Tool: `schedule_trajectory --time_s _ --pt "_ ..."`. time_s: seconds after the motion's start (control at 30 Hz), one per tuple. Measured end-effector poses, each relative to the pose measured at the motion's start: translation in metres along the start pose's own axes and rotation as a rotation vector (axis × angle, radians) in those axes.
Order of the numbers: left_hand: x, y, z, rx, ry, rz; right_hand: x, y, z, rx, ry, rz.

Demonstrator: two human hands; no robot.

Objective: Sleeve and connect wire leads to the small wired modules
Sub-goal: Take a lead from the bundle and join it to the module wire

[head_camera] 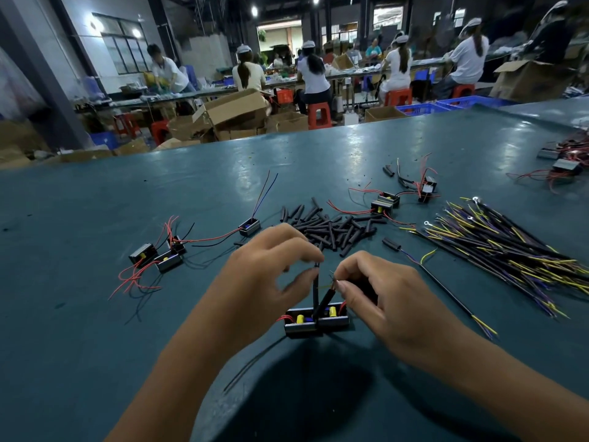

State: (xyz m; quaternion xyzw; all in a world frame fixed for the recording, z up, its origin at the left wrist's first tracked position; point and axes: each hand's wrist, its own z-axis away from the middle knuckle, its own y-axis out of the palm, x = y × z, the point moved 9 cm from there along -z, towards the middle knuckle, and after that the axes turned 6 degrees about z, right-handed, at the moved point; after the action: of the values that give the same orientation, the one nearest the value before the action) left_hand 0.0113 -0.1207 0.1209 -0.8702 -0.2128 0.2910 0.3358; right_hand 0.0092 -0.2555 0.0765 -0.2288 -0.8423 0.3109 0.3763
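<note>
1. Head view: the left hand [271,269] pinches the top of an upright black sleeved lead [316,288] between thumb and forefinger, just above two small modules [315,319] sitting side by side on the green table [95,346].
2. The right hand [382,298] pinches a second, slanted black sleeve [326,299] near its upper end, where fine bare wire tips seem to show; the exact strands are too small to tell.
3. Judged from this, the step in hand is sleeving and joining leads on the pair of modules close to the person.
4. The next move likely calls for bringing the two wire ends together and sliding tubing over the joint, keeping both pinches steady so the thin strands do not splay.
5. Supplies lie beyond: a pile of black tubing pieces [331,224], a bundle of yellow and purple wire leads [510,250] to the right, and more modules with red wires [159,253] to the left.
</note>
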Motion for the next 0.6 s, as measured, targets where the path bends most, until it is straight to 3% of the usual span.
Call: schedule_trajectory --time_s 0.17,0.33,0.6 --pt "-0.009 0.008 0.004 0.064 0.164 -0.157 -0.001 0.001 -0.001 0.01 0.012 -0.012" --pt "-0.015 0.01 0.004 0.018 0.256 -0.222 0.0 0.002 -0.001 0.025 0.007 -0.006" --pt "-0.01 0.02 0.005 0.097 0.233 -0.184 0.003 0.001 0.001 0.017 -0.03 0.035"
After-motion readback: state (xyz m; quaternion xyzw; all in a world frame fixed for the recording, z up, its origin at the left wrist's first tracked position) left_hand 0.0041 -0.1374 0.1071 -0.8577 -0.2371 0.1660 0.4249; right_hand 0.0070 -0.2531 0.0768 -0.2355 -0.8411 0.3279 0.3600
